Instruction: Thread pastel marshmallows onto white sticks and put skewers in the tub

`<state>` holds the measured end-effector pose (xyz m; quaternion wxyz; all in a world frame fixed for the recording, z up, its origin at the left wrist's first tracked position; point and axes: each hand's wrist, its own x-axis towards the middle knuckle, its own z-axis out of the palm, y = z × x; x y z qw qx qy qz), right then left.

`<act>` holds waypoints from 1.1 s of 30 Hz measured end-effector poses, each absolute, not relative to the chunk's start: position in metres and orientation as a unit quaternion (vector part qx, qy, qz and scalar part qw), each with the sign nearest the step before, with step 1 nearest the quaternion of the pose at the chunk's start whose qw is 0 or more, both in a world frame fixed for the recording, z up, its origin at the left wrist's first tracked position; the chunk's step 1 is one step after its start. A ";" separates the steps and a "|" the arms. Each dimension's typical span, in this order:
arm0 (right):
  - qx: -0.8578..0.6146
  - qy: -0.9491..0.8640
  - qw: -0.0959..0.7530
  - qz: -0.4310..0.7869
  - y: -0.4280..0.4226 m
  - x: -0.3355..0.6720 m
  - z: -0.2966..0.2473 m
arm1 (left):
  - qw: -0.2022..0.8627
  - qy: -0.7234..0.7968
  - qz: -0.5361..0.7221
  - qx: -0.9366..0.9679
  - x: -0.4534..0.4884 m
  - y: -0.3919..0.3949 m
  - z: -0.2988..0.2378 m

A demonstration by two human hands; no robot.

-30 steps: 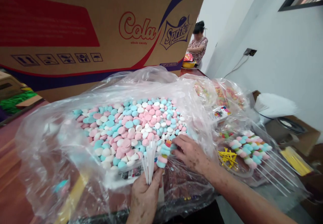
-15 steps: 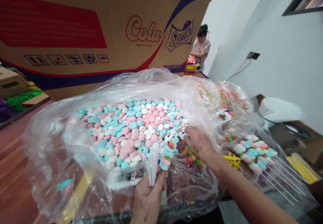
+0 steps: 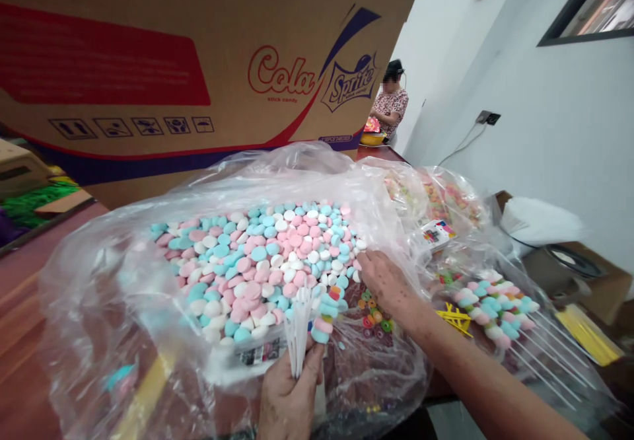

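Note:
My left hand (image 3: 290,387) is closed around a bunch of white plastic sticks (image 3: 298,324). Beside them, at its fingertips, stands a skewer of blue, pink and white marshmallows (image 3: 327,314) with colourful gummy pieces near its top. A broad heap of pastel marshmallows (image 3: 252,261) lies on clear plastic sheeting beyond this hand. At the heap's right edge, my right hand (image 3: 384,280) has its fingers curled down against the marshmallows; what is between the fingertips is hidden. Just below that hand are small ring-shaped gummies (image 3: 375,314) in several colours.
A large cardboard box (image 3: 148,37) walls off the back. Finished marshmallow skewers (image 3: 498,308) lie on plastic at the right, near yellow ties (image 3: 453,320). Bagged candies (image 3: 436,192) sit behind them. Another person (image 3: 391,103) is at the far end, by a yellow bowl (image 3: 372,139).
The camera view has shifted slightly, so the scene sits a little lower and further left. My left hand keeps its hold; my right hand stays at the heap's right edge.

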<state>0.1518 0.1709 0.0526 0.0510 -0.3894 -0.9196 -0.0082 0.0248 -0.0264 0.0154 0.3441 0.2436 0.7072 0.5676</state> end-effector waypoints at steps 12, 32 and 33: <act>-0.397 -0.890 0.171 0.146 0.168 0.165 0.066 | 0.366 0.709 0.562 0.220 0.029 -0.026 0.022; -0.457 -0.842 0.194 0.213 0.178 0.171 0.070 | 0.364 0.695 0.571 0.243 0.027 -0.027 0.017; -0.450 -0.847 0.185 0.215 0.178 0.172 0.072 | 0.365 0.693 0.572 0.243 0.026 -0.027 0.016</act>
